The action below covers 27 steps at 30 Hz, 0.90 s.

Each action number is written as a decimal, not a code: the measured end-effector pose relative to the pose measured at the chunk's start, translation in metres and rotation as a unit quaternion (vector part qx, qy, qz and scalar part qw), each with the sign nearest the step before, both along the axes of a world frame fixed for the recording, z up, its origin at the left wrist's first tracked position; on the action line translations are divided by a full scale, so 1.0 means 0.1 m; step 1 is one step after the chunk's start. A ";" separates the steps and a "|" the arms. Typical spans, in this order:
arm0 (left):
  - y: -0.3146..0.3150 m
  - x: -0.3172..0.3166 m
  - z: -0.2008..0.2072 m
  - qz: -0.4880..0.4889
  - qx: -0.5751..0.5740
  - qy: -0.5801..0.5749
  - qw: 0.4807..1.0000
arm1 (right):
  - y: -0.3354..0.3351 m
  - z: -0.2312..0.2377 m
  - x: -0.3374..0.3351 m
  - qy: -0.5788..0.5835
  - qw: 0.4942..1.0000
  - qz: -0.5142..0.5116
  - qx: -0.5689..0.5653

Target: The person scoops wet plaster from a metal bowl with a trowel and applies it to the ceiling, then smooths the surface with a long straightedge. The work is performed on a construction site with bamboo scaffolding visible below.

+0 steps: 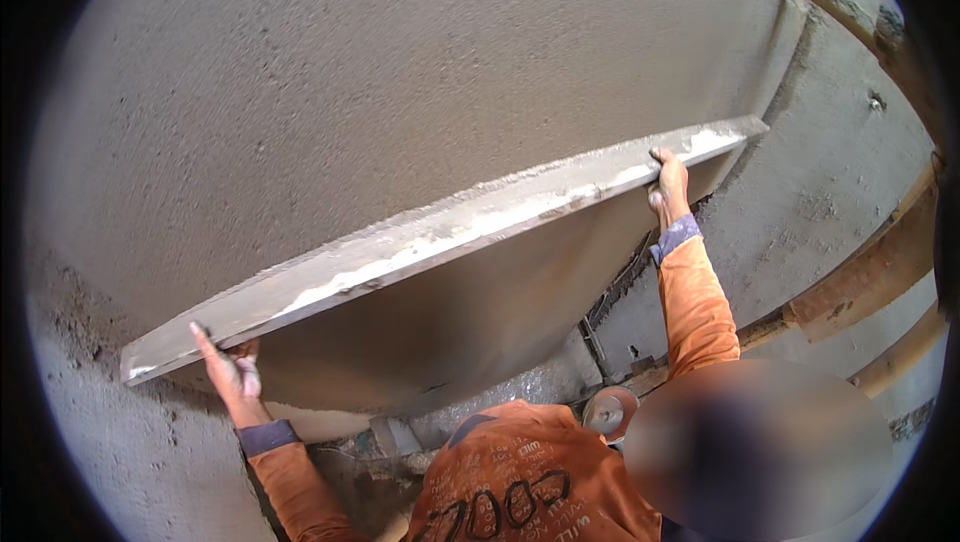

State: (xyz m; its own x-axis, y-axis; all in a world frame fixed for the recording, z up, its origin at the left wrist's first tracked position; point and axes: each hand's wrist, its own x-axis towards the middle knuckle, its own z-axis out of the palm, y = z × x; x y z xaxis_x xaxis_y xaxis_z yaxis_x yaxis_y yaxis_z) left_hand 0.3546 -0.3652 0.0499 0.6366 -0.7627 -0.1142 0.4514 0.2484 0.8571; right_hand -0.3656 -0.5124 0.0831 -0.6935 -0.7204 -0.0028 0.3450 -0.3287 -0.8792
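A long metal plasterer's straightedge lies against the freshly plastered wall, slanting up from lower left to upper right. Wet grey plaster clings along its upper edge, and the rest of its face is smeared with mortar. Near its left end my left hand grips it, thumb on the face and fingers beneath. My right hand is closed round the bar close to its right end, its fingers partly hidden. Below the bar the plaster surface looks smoother and lies in shadow.
Another grey wall face meets the plaster at the right, with curved-looking wooden boards beyond it. A round container and rubble stand below. A blurred oval hides the lower right. Rough mortar edges the wall at left.
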 end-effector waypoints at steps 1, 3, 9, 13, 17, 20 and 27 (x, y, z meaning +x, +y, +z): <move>-0.04 -0.02 -0.21 -0.013 0.005 0.019 1.000 | 0.01 -0.21 -0.10 -0.007 1.000 -0.006 0.015; 0.01 -0.04 -0.65 -0.032 0.017 0.034 0.999 | 0.05 -0.68 -0.28 -0.018 0.996 0.008 0.088; 0.75 -0.02 -1.49 -0.057 0.075 0.118 0.989 | 0.72 -1.91 -0.26 -0.078 0.988 0.080 0.106; 1.18 -0.26 -1.78 -0.074 0.127 0.169 0.975 | 1.27 -2.27 -0.44 -0.083 0.983 0.059 0.152; 1.38 -0.29 -1.92 -0.096 0.120 0.227 0.962 | 1.49 -2.02 -0.24 -0.078 0.985 0.052 0.144; 1.40 -0.30 -2.02 -0.096 0.126 0.251 0.955 | 1.55 -1.84 -0.19 -0.099 0.986 0.040 0.128; 1.45 -0.37 -2.30 -0.059 0.151 0.298 0.941 | 1.70 -1.28 0.11 -0.158 0.978 0.066 0.121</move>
